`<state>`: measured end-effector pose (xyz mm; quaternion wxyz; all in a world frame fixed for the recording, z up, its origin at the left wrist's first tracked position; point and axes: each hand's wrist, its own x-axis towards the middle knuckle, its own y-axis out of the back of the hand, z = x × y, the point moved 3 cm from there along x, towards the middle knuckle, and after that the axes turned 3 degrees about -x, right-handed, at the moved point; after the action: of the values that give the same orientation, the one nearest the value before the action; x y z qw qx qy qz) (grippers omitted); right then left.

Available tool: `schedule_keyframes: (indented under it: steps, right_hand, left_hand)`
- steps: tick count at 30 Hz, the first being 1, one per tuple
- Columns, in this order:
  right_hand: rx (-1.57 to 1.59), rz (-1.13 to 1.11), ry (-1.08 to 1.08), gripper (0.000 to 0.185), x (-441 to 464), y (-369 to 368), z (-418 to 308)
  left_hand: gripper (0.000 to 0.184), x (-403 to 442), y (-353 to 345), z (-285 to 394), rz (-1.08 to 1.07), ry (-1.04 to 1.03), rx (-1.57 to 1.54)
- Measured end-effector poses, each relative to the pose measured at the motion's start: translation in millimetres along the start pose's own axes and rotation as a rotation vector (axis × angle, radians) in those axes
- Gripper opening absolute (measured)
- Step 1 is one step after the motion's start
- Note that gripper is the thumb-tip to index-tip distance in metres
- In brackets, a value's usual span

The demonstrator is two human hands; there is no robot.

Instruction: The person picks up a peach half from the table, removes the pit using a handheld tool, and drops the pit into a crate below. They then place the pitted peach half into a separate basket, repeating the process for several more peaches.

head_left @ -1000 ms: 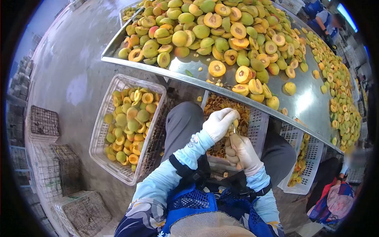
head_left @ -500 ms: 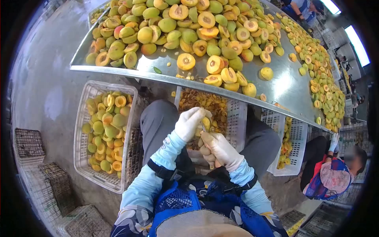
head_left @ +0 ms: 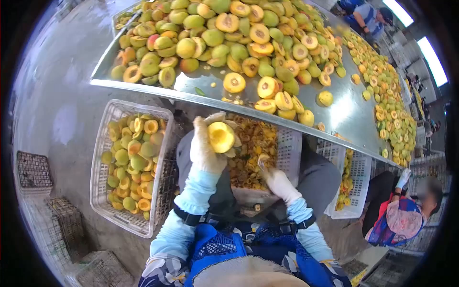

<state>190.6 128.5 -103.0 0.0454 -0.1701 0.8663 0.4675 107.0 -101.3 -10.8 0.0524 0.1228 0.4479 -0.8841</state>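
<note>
In my left hand [head_left: 204, 150], white-gloved and raised over the left edge of the scrap crate, sits a yellow peach half [head_left: 221, 137]. Its cut face points up at me, with a smooth hollow and no stone. My right hand [head_left: 282, 185], also gloved, is closed around a small metal tool [head_left: 261, 164], with a pale bit at its tip. Motion blur hides the tool's exact shape. Below both hands lie brown stones and yellow scraps [head_left: 248, 170] in a white crate [head_left: 289, 148] between my knees.
A metal table [head_left: 191, 88] in front bears a heap of halved peaches [head_left: 205, 36]. To the left stands a crate [head_left: 98, 191] of pitted halves [head_left: 134, 158]. Another white crate [head_left: 361, 177] is at right. Co-workers [head_left: 399, 217] [head_left: 370, 21] sit right and far right.
My hands have parted: the left went left and up, turning the peach half's hollow toward me, while the right moved right and down with the tool. The view has shifted slightly.
</note>
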Motion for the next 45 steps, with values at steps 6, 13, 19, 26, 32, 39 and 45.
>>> schedule_keyframes:
  steps: [6, 13, 19, 26, 32, 39, 45]
  right_hand:
    - [-0.428, -0.073, -0.071, 0.034, 12.7, 53.4, -22.1]
    - [1.215, -0.346, -0.135, 0.035, 148.0, 88.5, -251.1]
    - [1.356, -0.423, 0.046, 0.022, 322.6, 10.5, -366.2]
    - [0.503, -0.091, 0.376, 0.014, 455.1, -34.2, -429.0]
    - [0.696, 0.132, 0.387, 0.017, 334.4, -10.9, -414.6]
    - [-0.054, -0.269, 0.134, 0.03, 50.5, 14.0, -184.0]
    - [-0.554, -0.857, 0.623, 0.028, -43.5, -137.3, -45.5]
  left_hand:
    - [0.034, -29.7, 121.6, 111.5, 0.388, -0.472, 0.842]
    - [0.037, -126.3, 246.8, 97.1, 0.368, -0.342, 1.992]
    - [0.044, -138.5, 294.3, 59.3, 0.396, -0.154, 1.949]
    - [0.035, -139.5, 286.6, 61.7, 0.43, -0.217, 1.887]
    - [0.04, -140.0, 284.2, 64.5, 0.445, -0.128, 1.821]
    - [0.052, -137.7, 312.9, 45.5, 0.147, -0.223, 1.824]
    - [0.042, -137.3, 297.5, 49.8, 0.188, -0.01, 1.77]
